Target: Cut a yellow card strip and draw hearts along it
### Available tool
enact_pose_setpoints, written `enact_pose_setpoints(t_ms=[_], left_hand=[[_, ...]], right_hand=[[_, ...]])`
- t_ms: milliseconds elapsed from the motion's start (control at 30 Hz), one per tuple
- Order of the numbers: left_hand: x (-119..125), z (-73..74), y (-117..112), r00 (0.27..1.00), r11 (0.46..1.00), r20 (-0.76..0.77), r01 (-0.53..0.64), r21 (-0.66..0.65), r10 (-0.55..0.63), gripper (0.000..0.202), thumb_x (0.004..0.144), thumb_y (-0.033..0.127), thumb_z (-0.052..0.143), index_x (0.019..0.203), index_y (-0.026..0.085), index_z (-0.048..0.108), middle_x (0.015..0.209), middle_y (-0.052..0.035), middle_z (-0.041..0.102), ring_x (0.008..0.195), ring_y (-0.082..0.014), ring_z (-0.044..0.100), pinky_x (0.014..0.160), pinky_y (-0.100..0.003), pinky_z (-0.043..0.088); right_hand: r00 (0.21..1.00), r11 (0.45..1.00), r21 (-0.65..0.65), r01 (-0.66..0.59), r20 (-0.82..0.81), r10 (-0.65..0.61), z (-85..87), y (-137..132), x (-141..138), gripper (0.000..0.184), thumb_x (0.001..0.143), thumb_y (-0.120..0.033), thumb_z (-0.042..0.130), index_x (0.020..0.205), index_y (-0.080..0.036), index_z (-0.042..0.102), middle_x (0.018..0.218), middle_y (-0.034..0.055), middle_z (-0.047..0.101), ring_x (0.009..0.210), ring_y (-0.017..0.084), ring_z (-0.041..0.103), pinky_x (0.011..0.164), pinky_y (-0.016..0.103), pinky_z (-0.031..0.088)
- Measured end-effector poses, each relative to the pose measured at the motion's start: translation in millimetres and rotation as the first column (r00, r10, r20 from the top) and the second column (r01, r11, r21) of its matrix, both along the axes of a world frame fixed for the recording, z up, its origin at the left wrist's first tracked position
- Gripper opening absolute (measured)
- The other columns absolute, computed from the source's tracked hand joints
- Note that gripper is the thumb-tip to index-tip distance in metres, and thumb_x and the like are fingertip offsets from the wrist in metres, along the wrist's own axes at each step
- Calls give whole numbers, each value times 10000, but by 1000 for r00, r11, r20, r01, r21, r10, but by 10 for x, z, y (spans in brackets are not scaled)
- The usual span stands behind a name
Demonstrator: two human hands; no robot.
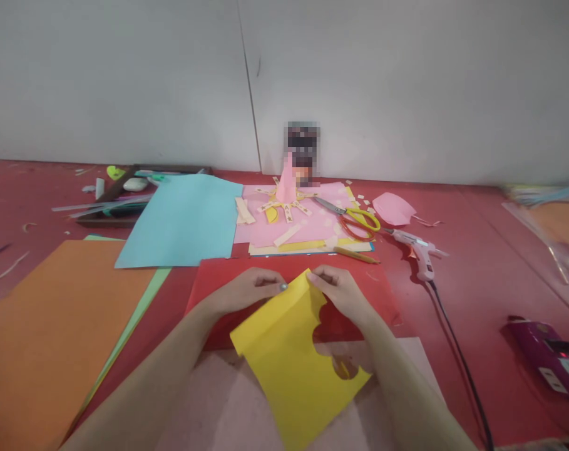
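Both hands hold a sheet of yellow paper (pixel 293 357) in front of me, tilted, with curved pieces cut out of its right side. The top edge of the sheet is folded over in a strip. My left hand (pixel 253 289) pinches this edge between thumb and fingers, near the upper middle. At the top corner, my right hand (pixel 340 291) grips the paper with thumb and fingertips. Beneath the hands lies a red sheet (pixel 209 275), and pale pink paper (pixel 209 388) is under the lower part of the yellow one.
Scissors (pixel 347 216) and a pink paper cone (pixel 287 181) with lettered strips are ahead. A glue gun (pixel 420 250) with a cord lies right, near a purple power strip (pixel 547 357). Blue paper (pixel 185 219) and orange paper (pixel 63 332) lie left, beside a dark tray (pixel 110 216).
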State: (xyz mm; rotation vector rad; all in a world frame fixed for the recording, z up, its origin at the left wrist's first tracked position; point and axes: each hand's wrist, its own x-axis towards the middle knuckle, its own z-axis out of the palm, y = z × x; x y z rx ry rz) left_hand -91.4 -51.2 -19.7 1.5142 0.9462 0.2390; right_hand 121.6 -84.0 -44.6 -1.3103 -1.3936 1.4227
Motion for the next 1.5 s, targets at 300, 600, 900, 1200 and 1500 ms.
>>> enact_pose_setpoints(t_ms=[300,600,900,1200,1500], left_hand=[[174,-116,-93,978,976,50,-207,64,204,265,765,444,530,727,182,549,628,46,514,515,-77,470,504,-215,372],[166,-145,-103,985,970,17,-171,172,170,234,793,396,490,735,185,574,695,35,540,625,-95,465,581,-223,364],[170,-101,-109,985,963,12,-170,207,171,202,810,341,452,751,190,573,750,23,573,714,-115,511,665,-240,397],[174,-90,-127,991,964,9,-133,230,135,210,819,353,452,782,197,587,783,18,588,738,-122,518,680,-242,392],[176,-150,-137,992,932,5,-120,342,126,201,836,331,431,753,197,556,726,31,556,696,-112,493,648,-235,367]], right_hand=[[982,985,21,-174,83,171,54,-45,-54,307,781,-457,534,709,-165,594,626,-19,528,561,89,443,524,205,341],[985,986,-25,-166,52,167,55,-52,-74,290,729,-463,597,740,-174,623,685,-5,585,620,108,501,588,224,389],[989,988,-56,-146,21,148,72,-68,-51,265,703,-436,631,755,-177,655,721,14,633,681,136,558,630,240,427],[987,987,-47,-153,39,155,58,-62,-52,250,706,-427,626,730,-180,661,706,6,642,669,133,566,611,232,422],[986,987,-42,-155,47,157,68,-63,-43,239,721,-411,615,712,-175,648,689,2,631,646,122,550,597,226,409]])
